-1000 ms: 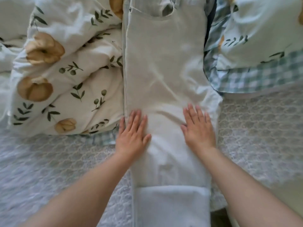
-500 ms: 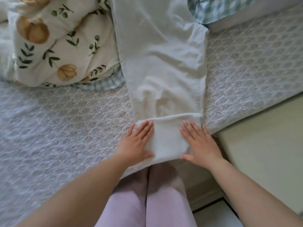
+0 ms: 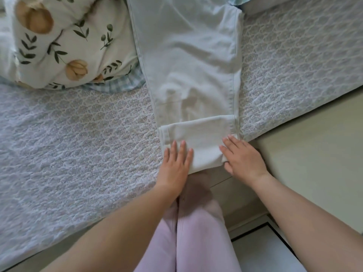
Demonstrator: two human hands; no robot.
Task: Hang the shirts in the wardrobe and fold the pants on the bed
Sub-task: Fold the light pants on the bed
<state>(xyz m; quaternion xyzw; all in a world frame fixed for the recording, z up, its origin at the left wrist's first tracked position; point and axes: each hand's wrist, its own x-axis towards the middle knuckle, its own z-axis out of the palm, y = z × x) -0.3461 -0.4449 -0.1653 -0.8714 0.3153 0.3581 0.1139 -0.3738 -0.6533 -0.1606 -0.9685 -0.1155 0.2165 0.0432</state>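
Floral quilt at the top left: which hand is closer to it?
Left. The left hand lies flat on the pants' folded cuff, below and right of the quilt; the right hand rests on the cuff's other side, farther off.

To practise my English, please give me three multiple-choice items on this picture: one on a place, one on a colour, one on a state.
1. The flowered quilt lies where from the white pants? A left B right C on top
2. The person's own trousers are: A black B pale pink C green
3. The left hand and right hand on the folded hem are: A fists B flat C pinching
Answers: 1 A, it sits at their left edge; 2 B, visible below; 3 B, fingers straight.
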